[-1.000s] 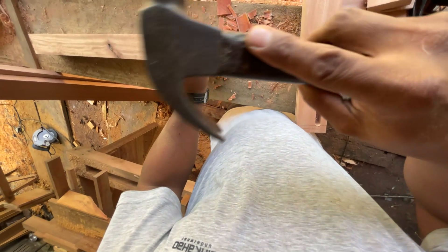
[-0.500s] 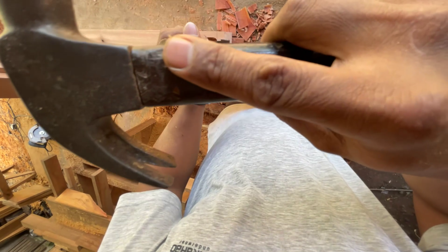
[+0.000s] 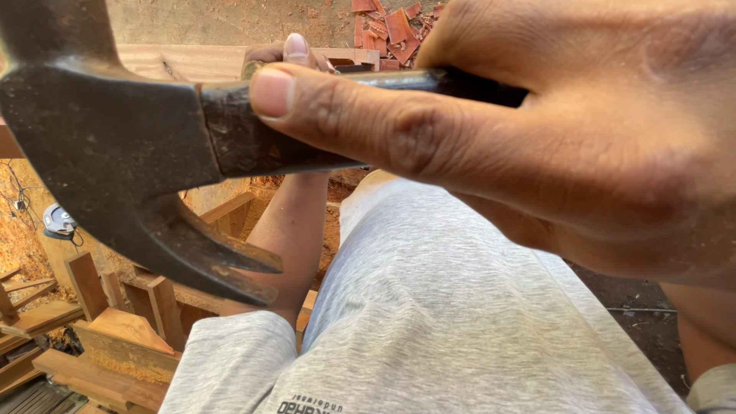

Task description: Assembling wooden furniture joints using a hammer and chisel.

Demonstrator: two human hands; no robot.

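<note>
My right hand point(image 3: 598, 153) fills the upper right, very close to the camera, and is shut on the handle of a dark steel claw hammer point(image 3: 115, 146). The thumb lies along the neck. The hammer's head sits at the upper left with its claw curving down. My left forearm point(image 3: 287, 230) reaches forward behind the hammer to a pale wooden plank point(image 3: 192, 61). Of my left hand point(image 3: 285, 52) only a fingertip and knuckles show above the handle, at the plank's edge. Its grip is hidden.
My leg in grey shorts point(image 3: 429, 307) crosses the lower middle. Wooden frame parts and offcuts point(image 3: 115, 337) lie at the lower left, near a small round blue-grey tool point(image 3: 57, 221). Broken red tiles point(image 3: 391, 27) lie on the ground at the top. Bare earth lies to the right.
The hammer and my right hand have come closer to the camera and shifted left, now covering most of the upper view. My left arm stays stretched to the plank.
</note>
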